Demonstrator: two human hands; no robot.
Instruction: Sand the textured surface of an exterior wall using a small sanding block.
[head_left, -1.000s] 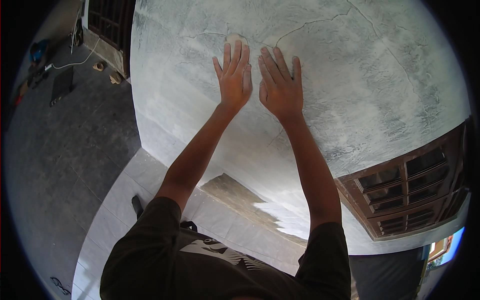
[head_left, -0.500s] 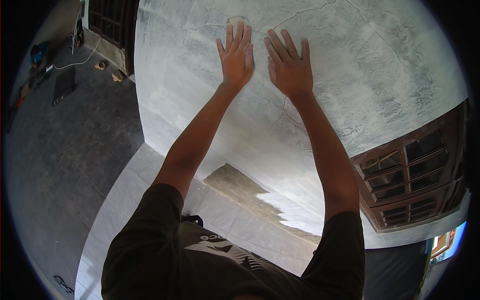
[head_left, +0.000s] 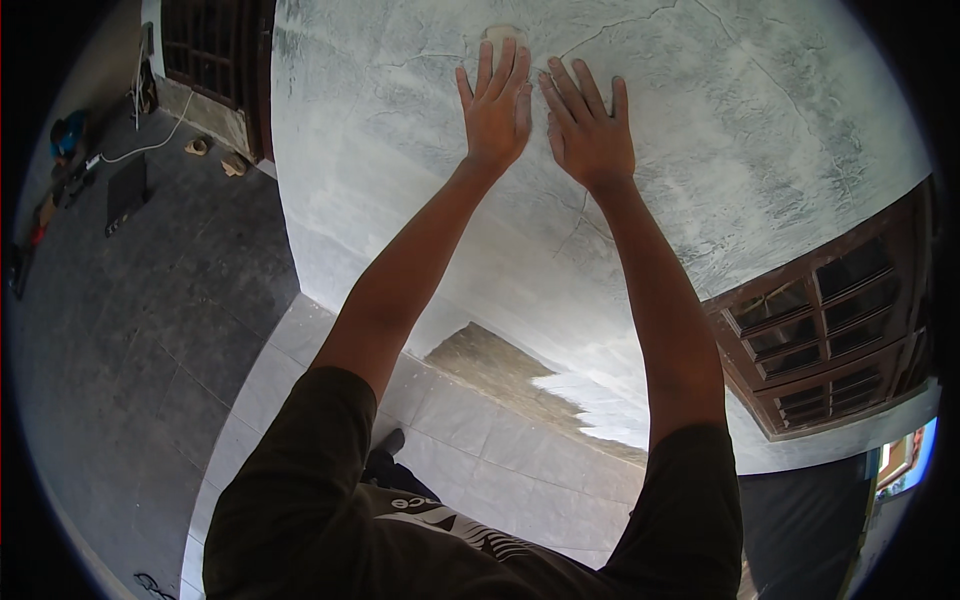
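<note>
holding left hand [head_left: 496, 112] and right hand [head_left: 594, 128] splayed wide, gripping nothing; resting both flat, seemingly, on cracked grey plaster wall [head_left: 720, 170] ahead, with pale patch [head_left: 497, 33] near left one.

A grey plastered wall [head_left: 720, 150] is barring the way ahead of the left hand [head_left: 497, 118] and the right hand [head_left: 593, 128], with a slim gap running between them; its surface is offering room left and right, a brown window [head_left: 820, 310] is breaking it farther right, and two forearms [head_left: 412, 262] are flanking an open lane nearer
</note>
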